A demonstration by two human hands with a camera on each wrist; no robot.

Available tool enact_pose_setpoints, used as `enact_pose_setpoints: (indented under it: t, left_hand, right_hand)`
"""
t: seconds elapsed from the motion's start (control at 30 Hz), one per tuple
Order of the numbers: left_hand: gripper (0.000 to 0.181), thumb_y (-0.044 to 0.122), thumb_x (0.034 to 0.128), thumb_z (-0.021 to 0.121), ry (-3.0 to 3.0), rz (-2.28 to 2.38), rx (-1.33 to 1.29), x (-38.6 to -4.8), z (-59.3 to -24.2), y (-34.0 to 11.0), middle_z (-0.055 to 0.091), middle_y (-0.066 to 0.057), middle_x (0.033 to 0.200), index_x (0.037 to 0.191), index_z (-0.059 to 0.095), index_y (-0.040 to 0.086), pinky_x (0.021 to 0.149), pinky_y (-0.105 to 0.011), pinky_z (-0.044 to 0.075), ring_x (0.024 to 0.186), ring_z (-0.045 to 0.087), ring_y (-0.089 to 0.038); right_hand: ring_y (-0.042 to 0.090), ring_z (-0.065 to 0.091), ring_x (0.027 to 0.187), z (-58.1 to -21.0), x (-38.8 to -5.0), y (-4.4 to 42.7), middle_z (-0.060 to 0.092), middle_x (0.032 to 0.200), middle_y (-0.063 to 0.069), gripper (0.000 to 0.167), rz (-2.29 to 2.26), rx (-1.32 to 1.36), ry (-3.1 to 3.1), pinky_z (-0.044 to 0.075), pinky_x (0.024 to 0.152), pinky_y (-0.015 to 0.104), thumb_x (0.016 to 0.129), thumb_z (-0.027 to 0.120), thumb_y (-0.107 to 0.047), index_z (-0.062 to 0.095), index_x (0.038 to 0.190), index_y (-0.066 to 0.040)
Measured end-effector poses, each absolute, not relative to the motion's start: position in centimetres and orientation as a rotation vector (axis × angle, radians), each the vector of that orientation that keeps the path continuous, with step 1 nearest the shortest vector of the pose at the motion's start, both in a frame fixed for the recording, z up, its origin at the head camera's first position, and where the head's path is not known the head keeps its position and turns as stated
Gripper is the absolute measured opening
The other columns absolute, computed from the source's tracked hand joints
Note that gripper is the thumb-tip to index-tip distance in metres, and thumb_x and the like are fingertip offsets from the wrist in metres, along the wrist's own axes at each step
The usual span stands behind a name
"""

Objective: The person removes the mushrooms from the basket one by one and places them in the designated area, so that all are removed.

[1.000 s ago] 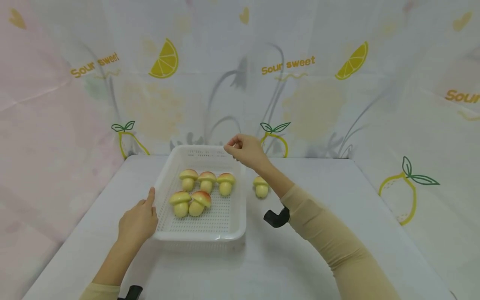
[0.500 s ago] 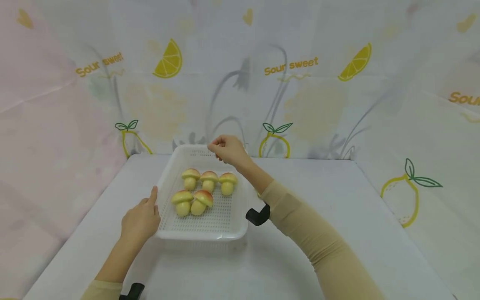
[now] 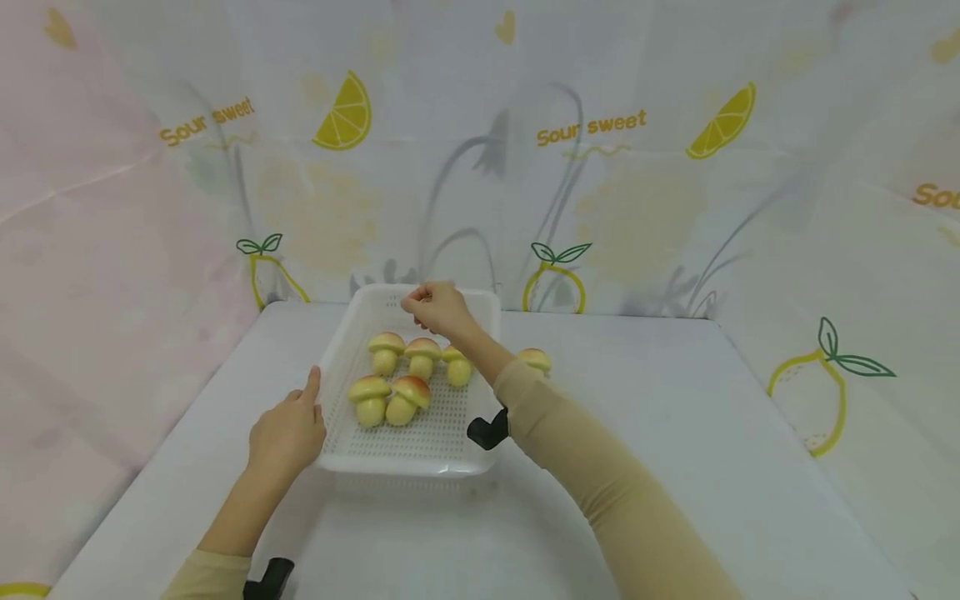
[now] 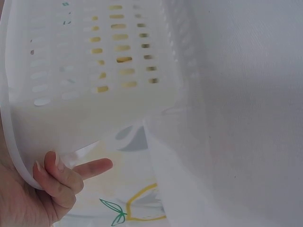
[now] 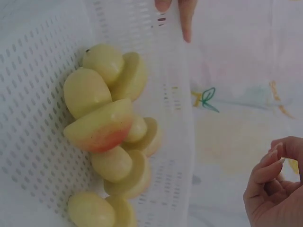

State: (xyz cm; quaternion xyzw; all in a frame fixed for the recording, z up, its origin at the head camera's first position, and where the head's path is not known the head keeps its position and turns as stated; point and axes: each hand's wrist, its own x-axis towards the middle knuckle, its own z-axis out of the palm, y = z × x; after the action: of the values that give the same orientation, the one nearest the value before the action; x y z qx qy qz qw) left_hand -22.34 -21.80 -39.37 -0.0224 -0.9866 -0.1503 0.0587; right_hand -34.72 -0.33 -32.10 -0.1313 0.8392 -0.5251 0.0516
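Note:
A white plastic basket (image 3: 487, 304) with a perforated floor holds several toy mushrooms (image 3: 408, 398), yellow with reddish caps. My left hand (image 3: 288, 429) grips the basket's left rim. In the left wrist view, its curled fingers (image 4: 59, 182) lie at the rim while one finger points outward. My right hand (image 3: 441, 310) is above the basket's far part, fingertips drawn together, no object visible between them. From the right wrist view, the same curled fingers (image 5: 267, 175) appear outside the basket wall, apart from the mushrooms (image 5: 102, 125).
On the white table (image 3: 675, 417), another toy mushroom (image 3: 535, 359) sits right of the basket, partly hidden by my right sleeve. A printed fabric backdrop (image 3: 637, 208) with lemons rises behind and at the sides. Black wrist mounts (image 3: 489, 429) stick out from the forearms.
My right hand has moved left from the basket's far right corner to over its far side. The left hand stays at the rim, and the mushrooms keep their places.

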Motion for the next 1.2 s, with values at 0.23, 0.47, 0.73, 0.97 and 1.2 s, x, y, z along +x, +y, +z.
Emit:
enact_pose_setpoints:
  t: [0.23,0.47,0.73,0.97,1.2]
  left_hand:
    - [0.054,0.007,0.0966,0.043,-3.0,-0.48,-0.063,-22.2,-39.2,-21.9,0.055,-0.036,0.117,0.146,0.027,-0.008,0.048,-0.039,0.045,0.053,0.048,-0.026]
    - [0.054,0.008,0.0963,0.043,-2.997,-0.454,-0.041,-22.4,-39.1,-21.8,0.055,-0.035,0.119,0.146,0.029,-0.008,0.052,-0.046,0.048,0.061,0.056,-0.034]
    - [0.054,0.009,0.0964,0.044,-3.004,-0.45,-0.02,-22.4,-39.3,-21.8,0.055,-0.035,0.119,0.146,0.029,-0.007,0.051,-0.045,0.047,0.06,0.056,-0.034]
    - [0.054,0.008,0.0965,0.044,-3.0,-0.461,-0.041,-22.4,-39.0,-21.7,0.055,-0.036,0.118,0.146,0.028,-0.007,0.046,-0.039,0.045,0.053,0.05,-0.026]
    - [0.054,0.008,0.0966,0.044,-2.997,-0.457,-0.029,-22.3,-39.2,-21.8,0.055,-0.035,0.118,0.146,0.029,-0.007,0.046,-0.037,0.044,0.052,0.05,-0.026]
  right_hand:
    - [0.011,0.054,0.06,-33.9,-35.6,-1.0,0.069,0.084,0.015,0.021,-1.439,-0.505,2.649,0.043,0.053,0.018,0.096,0.059,-0.022,0.064,0.1,-0.003]
    - [0.01,0.055,0.06,-35.8,-35.8,-1.4,0.069,0.082,0.012,0.022,-1.304,-0.6,2.713,0.042,0.053,0.018,0.095,0.06,-0.025,0.064,0.096,-0.004]
    - [0.007,0.054,0.061,-36.6,-35.7,-1.6,0.071,0.086,0.011,0.024,-1.031,-0.703,2.678,0.041,0.053,0.016,0.093,0.062,-0.026,0.066,0.094,-0.003]
    - [0.009,0.055,0.084,-37.1,-35.8,-1.7,0.065,0.094,-0.002,0.034,-0.759,-0.793,2.614,0.045,0.073,0.018,0.085,0.073,-0.037,0.069,0.1,-0.007]
    - [0.013,0.055,0.097,-37.3,-35.4,-1.9,0.062,0.106,0.002,0.056,-0.535,-0.842,2.538,0.044,0.083,0.02,0.077,0.081,-0.036,0.062,0.119,-0.004]
